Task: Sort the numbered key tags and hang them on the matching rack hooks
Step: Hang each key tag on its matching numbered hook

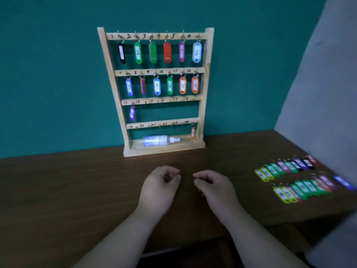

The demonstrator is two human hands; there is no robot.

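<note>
- The left hand (160,188) and right hand (214,188) hover side by side above the dark brown wooden bench (77,180), fingers loosely curled and holding nothing.
- The pale wooden numbered rack (206,74) stands at the back of the bench.
- Coloured plastic key tags (137,53) fill its top two rows. A purple tag (132,113) hangs by hook 13 and an orange tag (193,132) by 24.
- Loose key tags (301,188) lie in two rows at the bench's right end.
</note>
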